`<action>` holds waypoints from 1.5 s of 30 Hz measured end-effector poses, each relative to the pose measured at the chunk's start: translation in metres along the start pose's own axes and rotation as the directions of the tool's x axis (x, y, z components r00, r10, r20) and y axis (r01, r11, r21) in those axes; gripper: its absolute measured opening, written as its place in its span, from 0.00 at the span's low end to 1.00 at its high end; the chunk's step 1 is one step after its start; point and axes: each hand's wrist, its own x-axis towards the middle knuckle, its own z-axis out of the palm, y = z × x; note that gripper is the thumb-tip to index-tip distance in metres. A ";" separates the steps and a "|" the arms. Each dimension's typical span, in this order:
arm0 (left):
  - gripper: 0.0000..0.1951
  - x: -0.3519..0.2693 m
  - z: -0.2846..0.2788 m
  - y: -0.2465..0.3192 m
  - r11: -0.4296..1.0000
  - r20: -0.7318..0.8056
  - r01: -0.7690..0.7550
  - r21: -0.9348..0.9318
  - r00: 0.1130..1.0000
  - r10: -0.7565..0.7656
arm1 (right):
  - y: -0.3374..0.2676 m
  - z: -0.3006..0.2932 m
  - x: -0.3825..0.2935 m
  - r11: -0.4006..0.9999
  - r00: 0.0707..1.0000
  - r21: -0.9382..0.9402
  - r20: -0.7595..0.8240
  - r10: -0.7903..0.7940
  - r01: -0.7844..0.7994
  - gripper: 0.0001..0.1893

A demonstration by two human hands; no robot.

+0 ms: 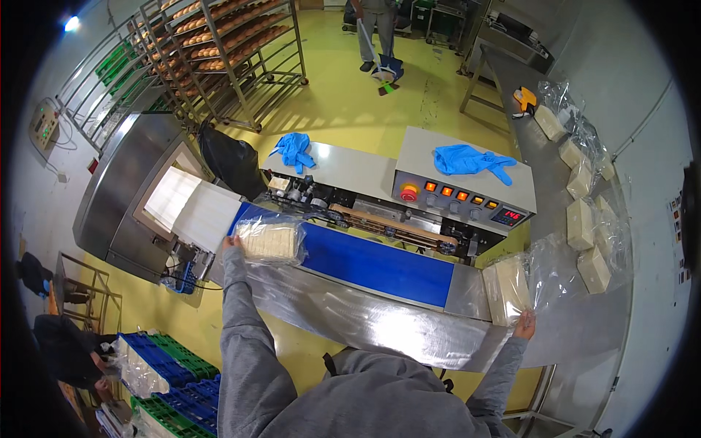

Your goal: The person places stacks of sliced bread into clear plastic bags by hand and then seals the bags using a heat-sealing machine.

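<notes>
At the left end of the blue conveyor belt (378, 264), my left hand (232, 241) grips the edge of a clear plastic bag of sliced bread (268, 241). My right hand (524, 324) holds the lower corner of another bagged block of bread (506, 287) at the belt's right end, its loose film trailing right. Behind the belt stands a band sealing machine (465, 189) with lit buttons and a red stop knob. Blue gloves lie on it, one crumpled (296, 152) at left and another (472, 161) at right.
More bagged bread blocks (580, 223) line the steel table (553, 323) on the right. A steel machine with an outfeed (213, 213) adjoins the belt's left. Beyond are a bread rack (235, 65) and a person sweeping (377, 33). Another person (71, 350) bends near crates (170, 356) at lower left.
</notes>
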 end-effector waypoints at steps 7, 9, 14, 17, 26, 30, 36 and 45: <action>0.16 0.021 -0.013 -0.026 0.996 0.026 0.057 0.062 0.998 -0.058 | -0.008 0.006 -0.004 0.991 0.999 0.126 -0.024 0.049 -0.046 0.13; 0.15 0.013 -0.010 -0.026 0.997 -0.012 0.078 0.015 0.997 -0.077 | -0.007 0.000 -0.003 0.991 0.999 0.128 -0.028 0.044 -0.040 0.14; 0.12 -0.003 -0.011 -0.066 0.966 -0.170 0.079 -0.246 0.978 -0.123 | 0.001 0.006 0.000 0.992 0.999 0.125 -0.037 -0.003 0.007 0.15; 0.12 -0.030 -0.015 -0.076 0.975 -0.257 0.102 -0.198 0.954 -0.152 | 0.006 0.010 0.001 0.994 0.999 0.102 -0.030 -0.029 0.032 0.15; 0.09 -0.209 -0.046 0.078 0.973 -0.568 -0.232 0.007 0.800 0.195 | -0.002 0.000 0.013 0.989 0.994 0.109 0.033 -0.104 0.099 0.22; 0.11 -0.306 -0.087 0.142 0.907 -0.321 -0.412 0.087 0.851 0.416 | -0.128 0.013 -0.023 0.866 0.844 -0.300 -0.249 -0.475 0.399 0.28; 0.14 -0.435 -0.097 0.212 0.797 0.415 -0.042 -0.602 0.836 0.358 | -0.108 0.006 -0.077 0.942 0.377 -0.002 0.916 0.135 -0.334 0.35; 0.10 -0.604 0.007 0.398 0.548 0.570 0.159 -0.821 0.188 0.799 | -0.008 -0.206 0.025 0.983 0.989 0.115 0.060 0.136 -0.142 0.08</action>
